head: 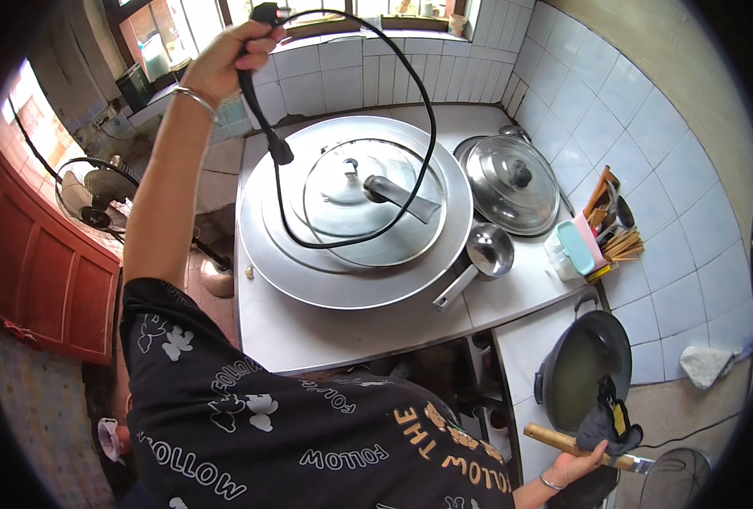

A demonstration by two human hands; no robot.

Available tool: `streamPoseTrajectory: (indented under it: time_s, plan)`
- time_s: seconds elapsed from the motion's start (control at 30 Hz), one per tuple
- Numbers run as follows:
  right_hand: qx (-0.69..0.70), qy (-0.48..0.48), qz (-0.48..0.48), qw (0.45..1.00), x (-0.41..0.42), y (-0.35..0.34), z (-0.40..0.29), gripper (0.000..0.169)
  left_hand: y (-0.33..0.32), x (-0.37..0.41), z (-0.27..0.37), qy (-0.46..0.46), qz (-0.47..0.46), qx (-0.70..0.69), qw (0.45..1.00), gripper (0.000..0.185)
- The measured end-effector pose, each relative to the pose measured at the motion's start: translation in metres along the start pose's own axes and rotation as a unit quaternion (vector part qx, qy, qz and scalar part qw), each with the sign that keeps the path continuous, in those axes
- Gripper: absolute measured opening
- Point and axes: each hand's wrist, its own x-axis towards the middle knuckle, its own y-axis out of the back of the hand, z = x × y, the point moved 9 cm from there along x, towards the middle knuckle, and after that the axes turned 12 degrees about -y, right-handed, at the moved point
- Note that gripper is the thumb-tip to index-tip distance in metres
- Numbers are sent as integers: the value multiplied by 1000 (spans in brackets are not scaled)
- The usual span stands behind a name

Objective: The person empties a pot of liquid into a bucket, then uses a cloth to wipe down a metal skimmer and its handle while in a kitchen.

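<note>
My left hand point(240, 54) is raised near the window, closed around a black power cord point(432, 121) just below its plug end. A wide loop of that cord hangs down, and a thicker black connector point(281, 151) dangles on it. Behind the loop lies a large round aluminium pan or lid point(357, 289) with a smaller lid point(335, 219) on top. At the lower right, my right hand point(570, 469) grips the wooden handle point(551, 438) of a wire strainer point(678, 477). A dark cloth item point(608, 429) with a yellow patch sits at those fingers.
A black wok point(570, 382) holding cloudy liquid stands at right. On the white tiled counter point(351, 343) are a steel ladle point(491, 251), a glass lid point(516, 184) and a utensil holder point(589, 242). A standing fan point(96, 197) and a red cabinet point(52, 273) are at left.
</note>
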Motion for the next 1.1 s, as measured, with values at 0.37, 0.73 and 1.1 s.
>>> streamPoseTrajectory:
  time_s: [0.37, 0.73, 1.1]
  plan:
    - [-11, -39, -85, 996, -75, -78, 28, 27, 78, -8, -40, 46, -162, 186, 968, 43]
    - [-75, -19, -95, 992, -124, -85, 8, 33, 98, 52, -219, 102, -247, 321, 909, 35]
    - [-114, -18, -108, 987, -173, -98, -6, 40, 65, 71, -334, -65, -279, 540, 792, 39]
